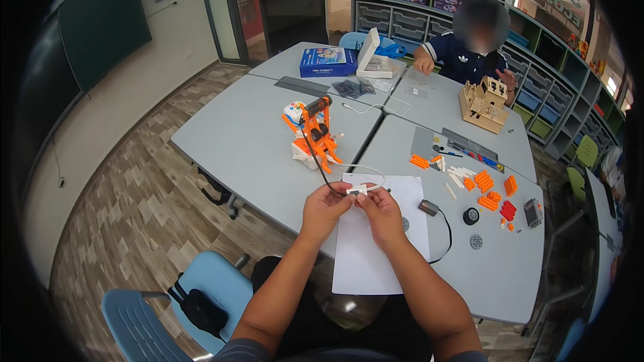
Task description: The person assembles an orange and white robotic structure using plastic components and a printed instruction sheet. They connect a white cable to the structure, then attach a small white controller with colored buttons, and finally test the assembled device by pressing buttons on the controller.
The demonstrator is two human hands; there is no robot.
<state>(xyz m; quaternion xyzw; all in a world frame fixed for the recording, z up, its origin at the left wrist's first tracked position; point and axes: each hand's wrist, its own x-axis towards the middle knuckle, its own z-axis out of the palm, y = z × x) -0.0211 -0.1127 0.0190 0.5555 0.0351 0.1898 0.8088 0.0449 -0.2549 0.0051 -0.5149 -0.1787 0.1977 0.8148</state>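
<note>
My left hand (pixel 322 209) and my right hand (pixel 380 213) meet over the near edge of the table, fingers closed. Between their fingertips they pinch a small white connector (pixel 357 190). A black cable runs from it up to an orange and white building-block model (pixel 319 135) standing just beyond. A white cable (pixel 365 167) curves from the model round to my right hand. Under my hands lies a white sheet of paper (pixel 365 265). My fingers cover part of the connector, so how the cables join there cannot be seen.
Right of the paper are a dark motor (pixel 428 208) with its cable, a black wheel (pixel 471 216), a grey controller block (pixel 533 213) and several orange bricks (pixel 483 181). Across the table, a person (pixel 469 53) sits behind a wooden model (pixel 484 106). A blue box (pixel 328 62) lies at the back.
</note>
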